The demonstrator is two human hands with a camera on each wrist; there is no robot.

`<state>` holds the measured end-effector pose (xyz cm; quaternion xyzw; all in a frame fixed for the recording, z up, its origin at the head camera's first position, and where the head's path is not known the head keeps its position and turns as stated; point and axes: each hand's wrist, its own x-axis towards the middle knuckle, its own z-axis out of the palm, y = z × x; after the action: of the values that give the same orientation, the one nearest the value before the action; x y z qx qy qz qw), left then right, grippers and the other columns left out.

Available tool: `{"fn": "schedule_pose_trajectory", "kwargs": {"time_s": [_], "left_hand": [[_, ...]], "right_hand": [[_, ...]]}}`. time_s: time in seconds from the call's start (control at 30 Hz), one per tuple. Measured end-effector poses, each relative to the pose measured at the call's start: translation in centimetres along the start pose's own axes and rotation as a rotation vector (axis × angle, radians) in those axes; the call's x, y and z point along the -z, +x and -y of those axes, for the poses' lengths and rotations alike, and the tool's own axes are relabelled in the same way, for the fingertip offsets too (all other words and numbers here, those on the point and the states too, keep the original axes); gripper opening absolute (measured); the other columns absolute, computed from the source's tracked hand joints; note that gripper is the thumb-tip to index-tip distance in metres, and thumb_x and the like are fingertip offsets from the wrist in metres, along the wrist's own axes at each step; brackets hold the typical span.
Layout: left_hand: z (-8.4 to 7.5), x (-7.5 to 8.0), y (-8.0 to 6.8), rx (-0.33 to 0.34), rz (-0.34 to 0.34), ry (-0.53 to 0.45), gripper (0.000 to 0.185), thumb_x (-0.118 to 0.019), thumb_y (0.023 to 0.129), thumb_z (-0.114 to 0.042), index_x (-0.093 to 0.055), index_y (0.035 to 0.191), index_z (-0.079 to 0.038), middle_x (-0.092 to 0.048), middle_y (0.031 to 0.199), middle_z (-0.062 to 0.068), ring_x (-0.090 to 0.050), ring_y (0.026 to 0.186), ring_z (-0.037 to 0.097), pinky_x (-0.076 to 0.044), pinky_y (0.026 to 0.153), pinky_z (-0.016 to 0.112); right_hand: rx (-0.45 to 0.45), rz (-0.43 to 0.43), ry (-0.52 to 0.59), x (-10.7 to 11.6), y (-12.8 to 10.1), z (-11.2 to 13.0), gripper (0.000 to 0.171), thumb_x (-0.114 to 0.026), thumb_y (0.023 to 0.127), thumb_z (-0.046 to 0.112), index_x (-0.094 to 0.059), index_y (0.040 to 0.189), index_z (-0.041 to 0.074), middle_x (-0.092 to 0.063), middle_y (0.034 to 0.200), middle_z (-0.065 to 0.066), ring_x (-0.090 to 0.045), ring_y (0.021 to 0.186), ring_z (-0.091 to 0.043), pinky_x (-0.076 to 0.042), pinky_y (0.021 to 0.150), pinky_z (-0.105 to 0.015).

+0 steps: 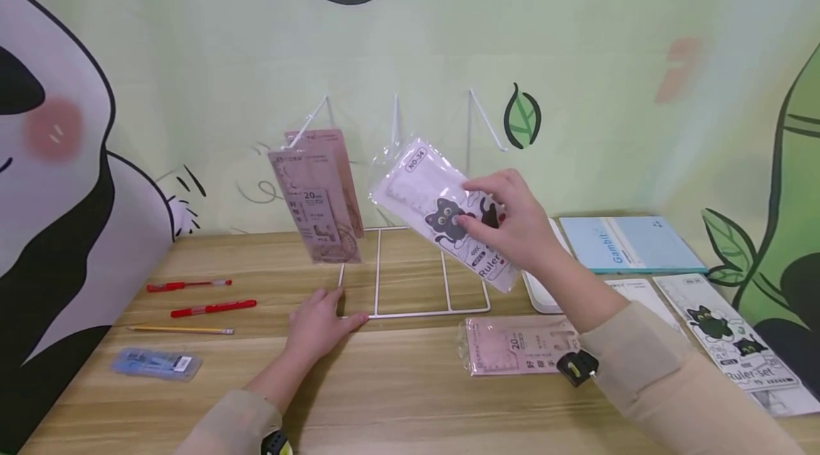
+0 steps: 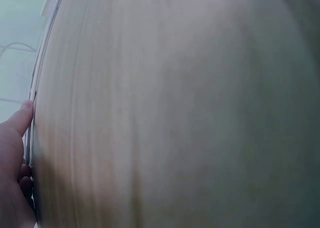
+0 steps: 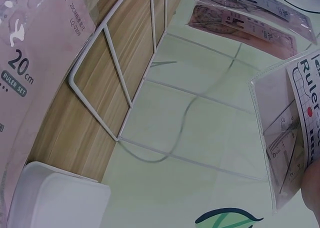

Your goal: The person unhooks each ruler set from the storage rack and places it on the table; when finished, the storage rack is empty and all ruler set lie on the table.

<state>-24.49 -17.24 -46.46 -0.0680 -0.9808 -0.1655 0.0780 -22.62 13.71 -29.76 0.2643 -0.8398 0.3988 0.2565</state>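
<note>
My right hand (image 1: 506,223) pinches a clear-wrapped ruler set (image 1: 442,206) with black cats on its card, thumb in front. The packet tilts, its top left end overlapping the middle hook (image 1: 395,117) of a white wire rack (image 1: 416,314) in the head view. In the right wrist view, the transparent rulers (image 3: 287,143) show through the wrapper. At the front left corner of the rack's base rests my left hand (image 1: 317,327), thumb stretched along the front bar. Pink ruler sets (image 1: 317,206) hang from the left hook; the right hook (image 1: 488,120) holds nothing.
A pink ruler set (image 1: 512,347) lies before the rack; another cat ruler set (image 1: 724,330) lies far right. Behind are a white tray (image 1: 543,291) and a blue notebook (image 1: 666,241). Red pens (image 1: 214,308), a pencil (image 1: 182,330) and a blue packet (image 1: 154,364) lie left.
</note>
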Motion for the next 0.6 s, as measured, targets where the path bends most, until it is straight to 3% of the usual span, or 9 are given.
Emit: {"fn": "schedule_pose_trajectory", "kwargs": {"time_s": [0.3, 0.6], "left_hand": [[0.0, 0.0, -0.1, 0.003, 0.001, -0.008, 0.076, -0.065, 0.078, -0.059, -0.055, 0.127, -0.001, -0.057, 0.118, 0.019, -0.053, 0.108, 0.040, -0.040, 0.081, 0.058], [-0.1, 0.0, -0.1, 0.010, -0.002, -0.013, 0.076, -0.066, 0.077, -0.058, -0.056, 0.127, -0.001, -0.057, 0.117, 0.019, -0.053, 0.108, 0.039, -0.040, 0.082, 0.057]], "right_hand": [[0.015, 0.070, -0.017, 0.1, -0.7, 0.2, 0.042, -0.075, 0.078, 0.008, -0.060, 0.116, 0.008, -0.047, 0.105, -0.010, -0.049, 0.085, -0.019, -0.051, 0.060, -0.030], [0.021, 0.189, -0.104, 0.4, -2.4, -1.8, 0.053, -0.076, 0.079, 0.012, -0.057, 0.128, 0.011, -0.054, 0.109, -0.008, -0.051, 0.082, -0.017, -0.049, 0.061, -0.028]]}}
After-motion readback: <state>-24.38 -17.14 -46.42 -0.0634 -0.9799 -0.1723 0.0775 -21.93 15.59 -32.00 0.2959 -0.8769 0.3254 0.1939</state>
